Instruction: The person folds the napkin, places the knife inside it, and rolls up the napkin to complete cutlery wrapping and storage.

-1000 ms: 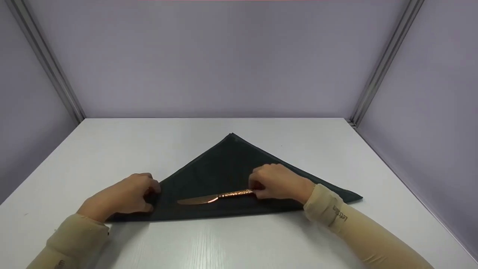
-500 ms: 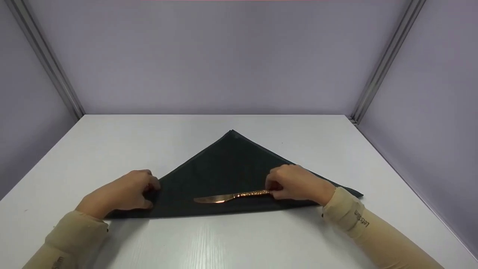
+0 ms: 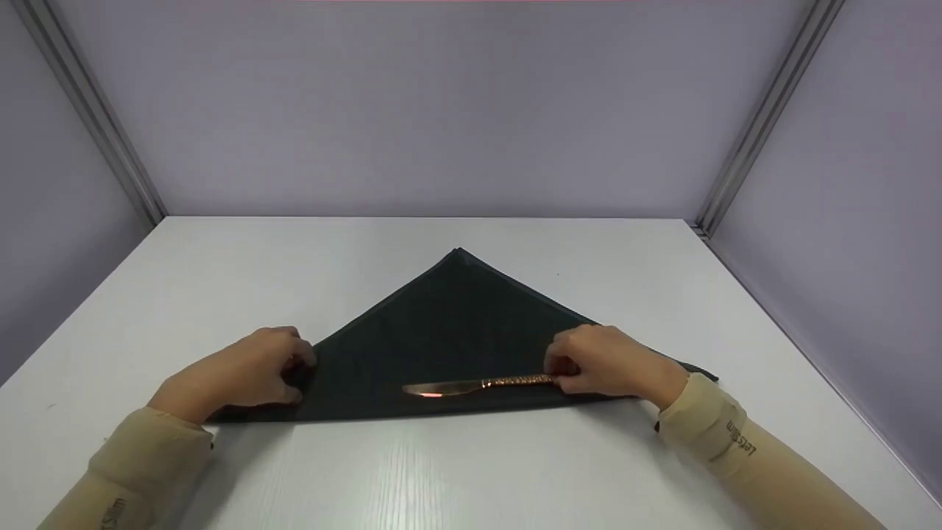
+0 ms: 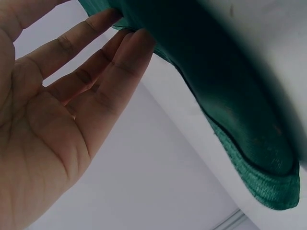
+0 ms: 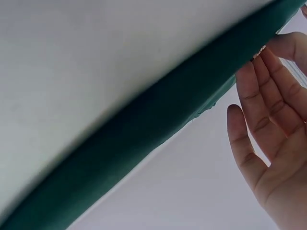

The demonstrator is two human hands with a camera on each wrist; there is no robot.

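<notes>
A dark green napkin [image 3: 441, 324] lies folded into a triangle on the white table [image 3: 471, 471], its point facing away from me. A copper knife [image 3: 478, 384] lies across it near the front fold, blade to the left. My right hand [image 3: 570, 368] pinches the end of the knife's handle. My left hand [image 3: 287, 372] rests on the napkin's left corner, fingertips touching the cloth. In the left wrist view the left hand [image 4: 62, 96] shows a relaxed palm with fingertips at the napkin [image 4: 230, 96]. In the right wrist view the right hand [image 5: 273, 120] reaches over the napkin's fold [image 5: 144, 143].
Lilac walls enclose the table at the back and on both sides, with metal corner posts [image 3: 758, 125] at the two back corners. Bare tabletop lies in front of the napkin and around it.
My right hand has slid the knife to the right along the napkin's front edge. The left hand has stayed on the left corner.
</notes>
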